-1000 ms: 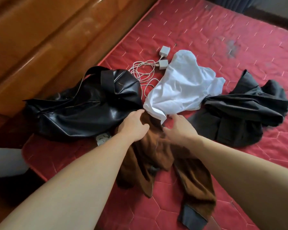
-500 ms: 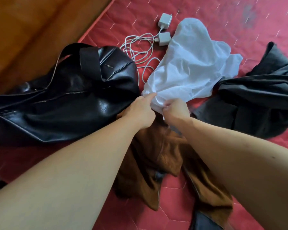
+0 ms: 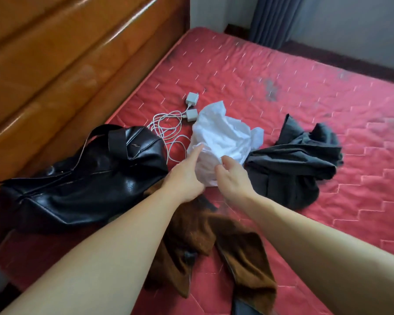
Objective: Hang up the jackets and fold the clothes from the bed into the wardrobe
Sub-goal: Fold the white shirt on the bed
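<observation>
Head view looks down on a red mattress point(image 3: 282, 71) strewn with clothes. Both hands are at the near edge of the white shirt point(image 3: 223, 137), which sits crumpled in the middle of the bed. The left hand point(image 3: 185, 180) has its index finger stretched out along the shirt's left edge and touching the cloth; its other fingers are curled under and hidden, so I cannot tell whether they grasp the fabric. The right hand point(image 3: 231, 178) is beside it, fingers bent, with the thumb and fingertips closing on the shirt's lower hem; the cloth bunches up between the two hands, though the frame is blurred there.

A black bag point(image 3: 84, 178) lies left of the hands, against the wooden headboard point(image 3: 66, 64), zip shut, strap arching at its far end; its contents cannot be seen. Its long axis runs along the headboard.

The shirt's long axis runs from the hands away toward the chargers point(image 3: 191, 105), whose white cable point(image 3: 166, 130) coils between bag and shirt. A brown jacket point(image 3: 214, 246) sprawls under the forearms, running toward the viewer. A grey jacket point(image 3: 298, 160) is heaped to the right, touching the shirt.
</observation>
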A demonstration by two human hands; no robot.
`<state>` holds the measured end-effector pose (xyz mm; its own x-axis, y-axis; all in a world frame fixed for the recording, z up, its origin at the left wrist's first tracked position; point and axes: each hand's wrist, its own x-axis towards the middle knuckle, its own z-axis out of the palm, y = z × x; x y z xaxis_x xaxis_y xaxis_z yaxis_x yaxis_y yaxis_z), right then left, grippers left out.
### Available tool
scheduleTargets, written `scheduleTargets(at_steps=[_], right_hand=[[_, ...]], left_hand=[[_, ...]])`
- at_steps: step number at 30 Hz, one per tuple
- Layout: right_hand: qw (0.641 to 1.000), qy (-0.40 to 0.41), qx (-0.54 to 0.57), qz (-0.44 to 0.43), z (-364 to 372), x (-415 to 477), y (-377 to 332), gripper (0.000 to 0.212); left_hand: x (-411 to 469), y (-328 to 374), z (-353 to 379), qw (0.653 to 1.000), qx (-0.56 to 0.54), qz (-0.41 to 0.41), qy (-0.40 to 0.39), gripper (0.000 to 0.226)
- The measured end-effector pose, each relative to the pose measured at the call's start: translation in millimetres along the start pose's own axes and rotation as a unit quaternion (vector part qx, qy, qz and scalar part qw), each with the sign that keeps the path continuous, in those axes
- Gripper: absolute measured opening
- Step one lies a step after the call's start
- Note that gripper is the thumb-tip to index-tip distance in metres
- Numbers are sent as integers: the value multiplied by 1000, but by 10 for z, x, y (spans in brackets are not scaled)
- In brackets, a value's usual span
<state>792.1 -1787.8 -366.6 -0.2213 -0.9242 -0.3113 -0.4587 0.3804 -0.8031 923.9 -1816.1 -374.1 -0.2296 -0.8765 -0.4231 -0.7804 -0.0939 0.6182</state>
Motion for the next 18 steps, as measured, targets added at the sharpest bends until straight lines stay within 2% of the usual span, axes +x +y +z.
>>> scheduleTargets(at_steps=[5, 11, 14, 16, 18], right_hand=[[998, 22, 22, -51, -742, -546, -342, 30], [991, 42, 56, -112, -1622, -1234, -506, 23], [988, 26, 71, -135, -2023, -1562, -579, 23], [986, 20, 83, -141, -2248, -1742, -616, 26], [986, 18, 106, -128, -2410, -1896, -650, 20]], left_hand=[[-522, 662, 138, 998, -34, 2, 48, 95], [-1365, 1404, 265, 990, -42, 21, 132, 86], [-1846, 1704, 301, 995, -48, 40, 77, 64], [-2125, 1889, 287, 991, -126, 44, 0, 67], [-2341, 2046, 259, 974, -223, 34, -30, 74]])
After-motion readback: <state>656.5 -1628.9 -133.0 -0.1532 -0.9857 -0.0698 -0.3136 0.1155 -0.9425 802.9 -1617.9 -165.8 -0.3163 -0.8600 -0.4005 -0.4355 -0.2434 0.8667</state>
